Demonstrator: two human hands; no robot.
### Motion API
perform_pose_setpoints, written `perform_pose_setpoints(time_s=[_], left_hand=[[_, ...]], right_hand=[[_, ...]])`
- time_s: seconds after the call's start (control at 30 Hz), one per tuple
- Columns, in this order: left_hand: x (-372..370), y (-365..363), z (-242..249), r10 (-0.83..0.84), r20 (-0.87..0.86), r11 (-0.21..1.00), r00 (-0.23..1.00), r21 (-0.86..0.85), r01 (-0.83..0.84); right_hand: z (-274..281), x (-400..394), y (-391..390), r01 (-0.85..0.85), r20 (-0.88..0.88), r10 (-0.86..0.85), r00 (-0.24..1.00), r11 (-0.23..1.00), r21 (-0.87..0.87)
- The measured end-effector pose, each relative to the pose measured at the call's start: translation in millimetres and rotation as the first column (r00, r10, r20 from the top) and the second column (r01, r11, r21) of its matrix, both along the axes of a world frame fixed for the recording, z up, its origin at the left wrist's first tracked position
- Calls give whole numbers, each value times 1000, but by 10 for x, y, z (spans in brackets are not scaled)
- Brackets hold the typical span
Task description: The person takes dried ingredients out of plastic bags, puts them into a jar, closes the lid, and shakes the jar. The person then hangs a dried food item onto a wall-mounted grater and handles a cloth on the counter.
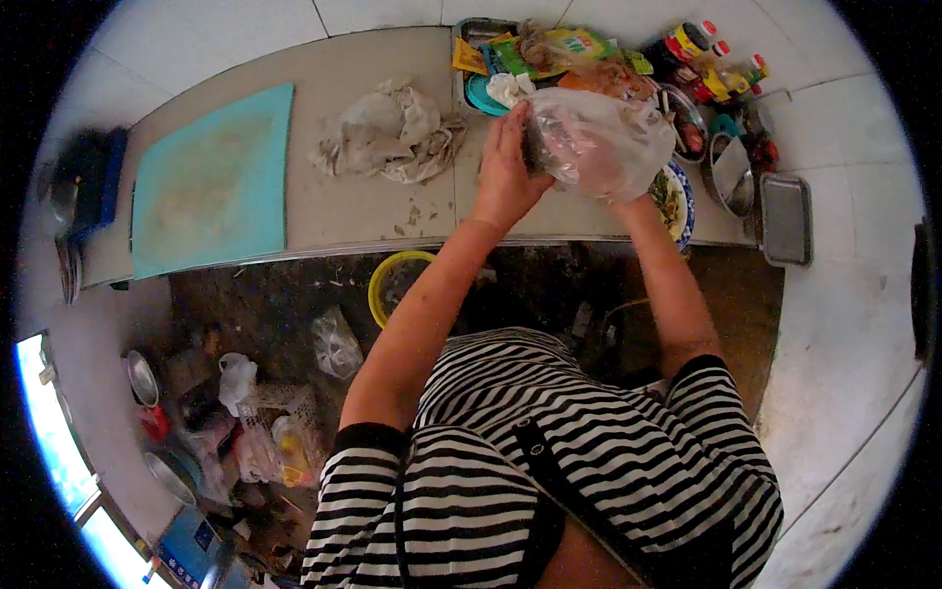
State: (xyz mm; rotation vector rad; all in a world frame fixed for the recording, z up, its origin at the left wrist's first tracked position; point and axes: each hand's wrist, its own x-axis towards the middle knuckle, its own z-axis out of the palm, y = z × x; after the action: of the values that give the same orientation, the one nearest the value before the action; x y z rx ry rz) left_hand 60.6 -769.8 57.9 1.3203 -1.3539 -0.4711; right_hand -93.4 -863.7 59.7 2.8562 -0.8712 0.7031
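Observation:
A clear plastic bag [643,133] is held up over the counter's right half, puffed out and wrinkled. My left hand [508,169] grips its left side, fingers pointing up and thumb across the lower edge. Something dark shows at that edge beside the fingers. My right hand [594,162] is at the middle of the bag, blurred behind the film, its fingers mostly hidden. Just right of my right wrist, a blue-rimmed plate [689,208] with green food is partly covered by the bag and forearm.
A crumpled cloth [397,133] and a turquoise cutting board [216,187] lie to the left. Packets [559,49], sauce bottles [687,44] and metal bowls [731,177] crowd the back right. A yellow-rimmed basin [378,294] and a crate [280,407] stand below the counter.

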Motion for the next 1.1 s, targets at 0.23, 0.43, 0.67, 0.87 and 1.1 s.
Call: perform_pose_setpoints(time_s=[0.23, 0.43, 0.67, 0.87, 1.1], left_hand=[[-8, -42, -76, -14, -25, 999, 1000, -45, 13], [4, -42, -106, -5, -18, 999, 1000, -41, 4], [21, -13, -104, -9, -35, 996, 999, -84, 6], [37, -21, -107, -12, -55, 998, 998, -60, 9], [44, -40, -118, -48, -77, 997, 996, -72, 42]], right_hand=[[190, -75, 100, -5, 164, -69, 984, 910, 414], [440, -40, 199, 132, 53, -187, 981, 840, 526], [358, -88, 70, 25, -12, -22, 1000, 893, 449], [414, -148, 57, 18, -6, -17, 1000, 901, 433], [362, -173, -20, -20, -36, 37, 999, 915, 403]])
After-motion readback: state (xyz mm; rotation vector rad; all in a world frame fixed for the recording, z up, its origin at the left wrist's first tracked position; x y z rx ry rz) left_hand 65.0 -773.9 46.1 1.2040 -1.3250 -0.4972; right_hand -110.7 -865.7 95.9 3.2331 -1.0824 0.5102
